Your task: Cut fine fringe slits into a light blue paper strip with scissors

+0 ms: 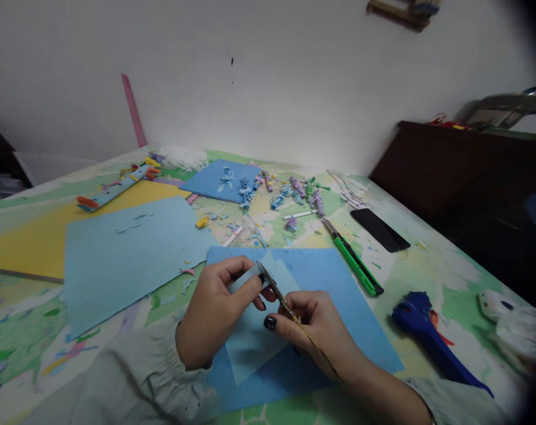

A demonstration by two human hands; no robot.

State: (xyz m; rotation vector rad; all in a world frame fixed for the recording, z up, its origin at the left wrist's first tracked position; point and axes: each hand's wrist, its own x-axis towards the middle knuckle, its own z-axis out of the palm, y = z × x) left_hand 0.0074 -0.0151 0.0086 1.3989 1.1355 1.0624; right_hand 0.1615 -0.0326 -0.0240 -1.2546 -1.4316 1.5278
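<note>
My left hand [232,301] pinches a small piece of light blue paper [249,276] between thumb and fingers. Scissors [277,290] are in my right hand [314,321], with their blades at the edge of that piece, close to my left thumb. Part of the scissor handles is hidden by my fingers. Beneath both hands lies a larger light blue sheet [250,360], which rests on a darker blue sheet [360,330] on the table.
A green box cutter [359,265] lies to the right, near a black phone [380,229] and a blue tape dispenser [431,339]. Further left are a pale blue sheet [126,265] and a yellow sheet [29,242]. Curled paper pieces [294,189] and white string [183,158] lie farther back.
</note>
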